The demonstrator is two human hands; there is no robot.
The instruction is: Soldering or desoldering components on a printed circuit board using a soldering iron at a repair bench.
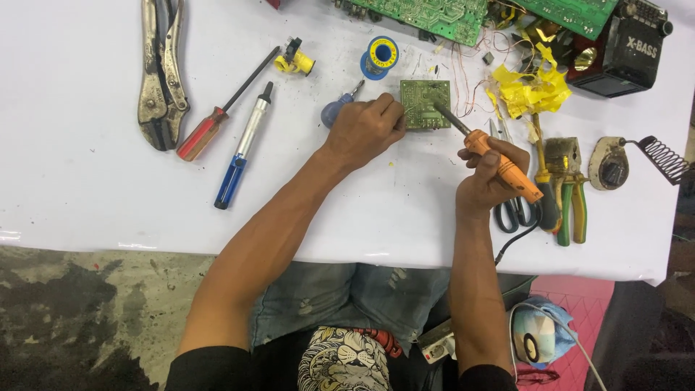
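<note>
The small green circuit board [426, 103] is lying flat on the white table [87, 195], a little above the centre of the frame, with thin wires [463, 80] trailing from its right edge toward the upper right. The left hand [364, 129] is resting just left of the board, its curled fingers pressing on the board's left edge and holding it in place. The right hand [491, 179], right of centre, is gripping the orange handle of a soldering iron [486, 148] like a pen; the iron is slanting up and to the left, and its dark tip is touching the board's right half. The iron's black cord is hanging off the table's lower edge.

Just left of the left hand a blue-handled tool [335, 110] is peeking out. Above the board a blue and yellow solder spool [379, 56] is standing. In the upper left of the frame locking pliers [163, 72] are lying beside a red-handled screwdriver [217, 112] and a blue-handled desoldering pump [244, 145]. To the right of the right hand scissors [510, 210] and green-handled pliers [572, 203] are lying together, with a coil-spring iron stand [637, 159] further right. Crumpled yellow tape [532, 90] and larger green boards [434, 14] are sitting along the top edge.
</note>
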